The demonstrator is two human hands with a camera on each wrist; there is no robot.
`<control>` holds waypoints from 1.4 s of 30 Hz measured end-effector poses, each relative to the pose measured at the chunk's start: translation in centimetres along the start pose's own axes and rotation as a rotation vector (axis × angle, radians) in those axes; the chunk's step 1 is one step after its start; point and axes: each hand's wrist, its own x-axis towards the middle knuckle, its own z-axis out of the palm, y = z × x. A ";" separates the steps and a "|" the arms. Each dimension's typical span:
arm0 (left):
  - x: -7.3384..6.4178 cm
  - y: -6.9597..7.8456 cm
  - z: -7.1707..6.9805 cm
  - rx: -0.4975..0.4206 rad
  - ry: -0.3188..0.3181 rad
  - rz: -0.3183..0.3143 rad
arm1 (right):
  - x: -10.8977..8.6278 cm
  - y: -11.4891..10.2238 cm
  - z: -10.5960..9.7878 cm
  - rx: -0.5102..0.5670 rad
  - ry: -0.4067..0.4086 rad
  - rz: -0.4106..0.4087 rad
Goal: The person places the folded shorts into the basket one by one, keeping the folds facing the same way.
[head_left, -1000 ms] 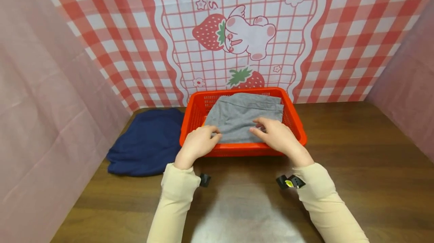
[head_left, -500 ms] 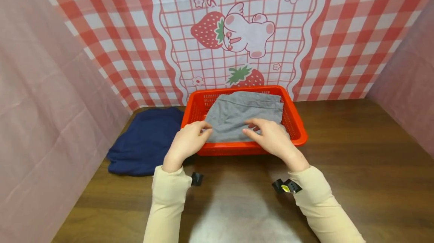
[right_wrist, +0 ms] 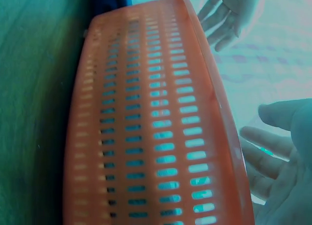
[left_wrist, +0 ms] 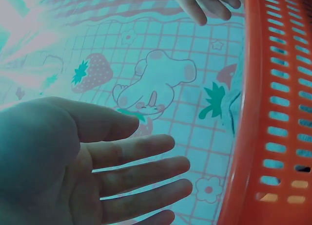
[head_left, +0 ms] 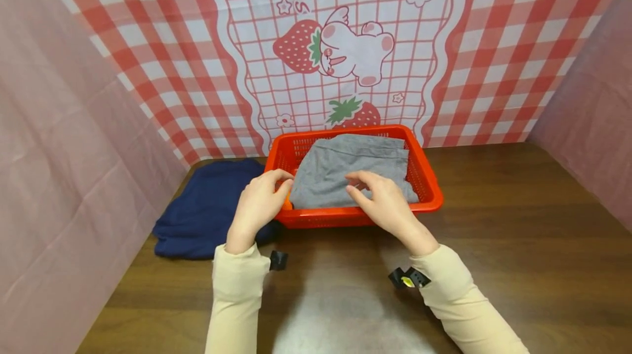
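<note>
A grey folded cloth [head_left: 345, 167] lies inside a red perforated plastic basket [head_left: 336, 217], covering most of its bottom. Over the basket's front left corner hovers my left hand [head_left: 259, 203], its fingers straight and spread in the left wrist view and holding nothing. My right hand [head_left: 382, 203] is above the front rim, over the grey cloth, with loosely bent fingers and nothing in them. Beside the left hand, a small orange patch [head_left: 288, 200] shows in the basket's corner, mostly hidden by the hand and cloth.
A dark navy folded cloth [head_left: 204, 206] lies on the wooden table [head_left: 494, 222], left of the basket and close to it. Behind the basket hangs a red checked strawberry-print cloth [head_left: 494, 68]. Pink fabric walls [head_left: 89, 151] close off both sides.
Both hands have moved left, the left one from over the grey cloth to the basket's left corner, uncovering some of the cloth. Basket and both cloths stay put.
</note>
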 end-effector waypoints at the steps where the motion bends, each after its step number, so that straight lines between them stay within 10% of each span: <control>1: 0.0 -0.1 -0.1 -0.001 0.016 -0.008 | 0.0 -0.1 0.1 0.015 0.016 -0.007; 17: -0.1 -1.7 0.2 -0.039 0.210 -0.042 | -0.6 -1.8 3.9 0.100 0.224 -0.244; 28: -0.7 -3.0 0.6 -0.074 0.326 -0.031 | -1.0 -2.3 4.4 0.061 0.232 -0.268; 33: -1.2 -3.8 0.6 -0.130 0.472 -0.008 | -1.4 -2.8 5.0 0.073 0.223 -0.307; 42: -1.8 -5.3 0.4 -0.196 0.599 0.012 | -1.7 -3.7 6.4 -0.154 0.268 -0.517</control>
